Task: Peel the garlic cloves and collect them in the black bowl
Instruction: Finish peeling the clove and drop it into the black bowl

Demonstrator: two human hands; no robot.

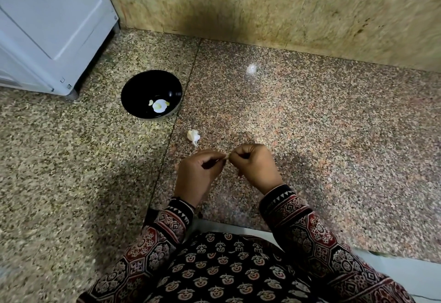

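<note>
Progress: partly done. The black bowl stands on the bench, up-left of the hands, and holds only a few pale peeled bits at its bottom. A round white patch beside them could be a glare spot or a skin; cannot tell which.

In hand: the left hand and right hand meet at their fingertips above the bench, fingers curled, both pinching a small garlic clove between them. Judged: the skin is being worked off.

Left to do: finish this clove and drop it in the bowl. One more garlic piece, white with a papery tail, lies on the bench between the bowl and the hands, apparently unpeeled.

Hard to see: the held clove is nearly all covered by the fingertips, so how much skin remains is unknown. The count in the bowl is uncertain. No loose skins can be picked out against the speckled stone. The frame is slightly blurred.
</note>
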